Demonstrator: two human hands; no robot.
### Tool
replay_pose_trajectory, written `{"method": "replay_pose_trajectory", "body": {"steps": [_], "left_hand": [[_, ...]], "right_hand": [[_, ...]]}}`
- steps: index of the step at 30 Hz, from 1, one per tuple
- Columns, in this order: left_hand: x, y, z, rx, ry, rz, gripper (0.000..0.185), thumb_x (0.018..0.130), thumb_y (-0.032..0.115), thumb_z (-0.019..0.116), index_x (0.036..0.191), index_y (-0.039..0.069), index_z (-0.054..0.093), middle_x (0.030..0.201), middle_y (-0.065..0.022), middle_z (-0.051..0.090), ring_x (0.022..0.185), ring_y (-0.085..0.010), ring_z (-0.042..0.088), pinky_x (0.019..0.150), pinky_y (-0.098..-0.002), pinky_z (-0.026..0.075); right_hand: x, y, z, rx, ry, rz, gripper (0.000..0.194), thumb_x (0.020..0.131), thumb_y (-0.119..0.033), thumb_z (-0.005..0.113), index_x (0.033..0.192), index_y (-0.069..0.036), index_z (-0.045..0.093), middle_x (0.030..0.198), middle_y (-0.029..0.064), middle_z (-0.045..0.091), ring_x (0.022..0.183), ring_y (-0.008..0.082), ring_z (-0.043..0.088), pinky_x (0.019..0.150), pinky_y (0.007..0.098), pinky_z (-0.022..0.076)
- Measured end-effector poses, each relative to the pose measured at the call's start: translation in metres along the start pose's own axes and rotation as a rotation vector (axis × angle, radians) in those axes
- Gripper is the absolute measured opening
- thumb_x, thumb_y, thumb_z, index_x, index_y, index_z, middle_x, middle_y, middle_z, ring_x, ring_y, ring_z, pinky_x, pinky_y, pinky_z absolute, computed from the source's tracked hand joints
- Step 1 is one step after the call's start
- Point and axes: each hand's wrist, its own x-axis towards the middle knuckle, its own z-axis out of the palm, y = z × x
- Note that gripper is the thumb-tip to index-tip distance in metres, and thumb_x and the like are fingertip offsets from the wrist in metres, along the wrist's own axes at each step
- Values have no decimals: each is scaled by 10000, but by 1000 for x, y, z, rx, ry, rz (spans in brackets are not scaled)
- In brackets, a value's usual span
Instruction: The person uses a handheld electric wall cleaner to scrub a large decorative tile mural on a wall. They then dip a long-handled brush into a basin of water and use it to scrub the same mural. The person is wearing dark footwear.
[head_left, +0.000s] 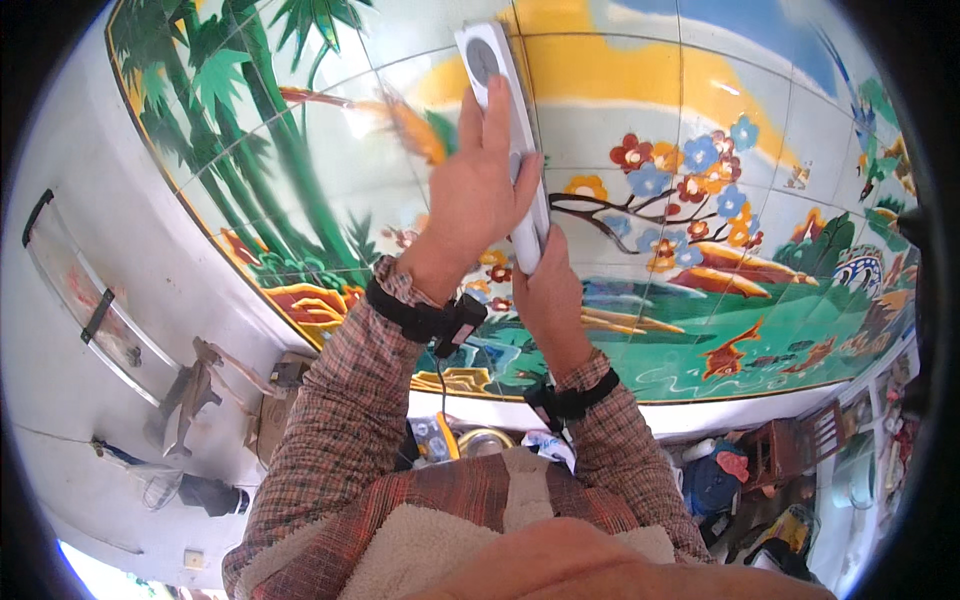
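Note:
A long white device (529, 217) with a round dark disc near its upper end lies up against a painted tile mural (615, 67). My left hand (480, 172) rests across its upper and middle part, with fingers spread along it and the thumb at its right side. Around its lower end are the fingers of my right hand (550, 292). Both wrists wear black straps, the left with a small black box on it. What the device is cannot be told. Its back side is hidden.
On the left white wall hang a framed clear panel (97, 300) and a grey dolphin-shaped figure (187, 397). Below the mural are a cardboard box (270, 420), a round gold-rimmed item (484, 441), a blue bundle (709, 480) and a dark red wooden piece of furniture (772, 450).

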Motion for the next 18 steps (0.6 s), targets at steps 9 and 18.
{"method": "replay_pose_trajectory", "body": {"steps": [9, 18], "left_hand": [[119, -35, -45, -52, 117, -88, 720, 865, 218, 623, 1461, 18, 274, 1250, -281, 526, 1037, -430, 589, 867, -451, 499], [36, -23, -17, 48, 121, 40, 794, 819, 244, 677, 1469, 44, 267, 1280, -283, 500, 1087, -464, 562, 869, -477, 506]], "right_hand": [[101, -45, -3, -79, 67, -214, 443, 859, -161, 638, 1191, 1, 395, 961, 284, 614, 844, 482, 612, 680, 532, 498], [33, -22, 9, -32, -5, -103, 498, 831, -120, 657, 1216, 11, 369, 1000, 298, 602, 838, 479, 623, 686, 516, 514]]}}
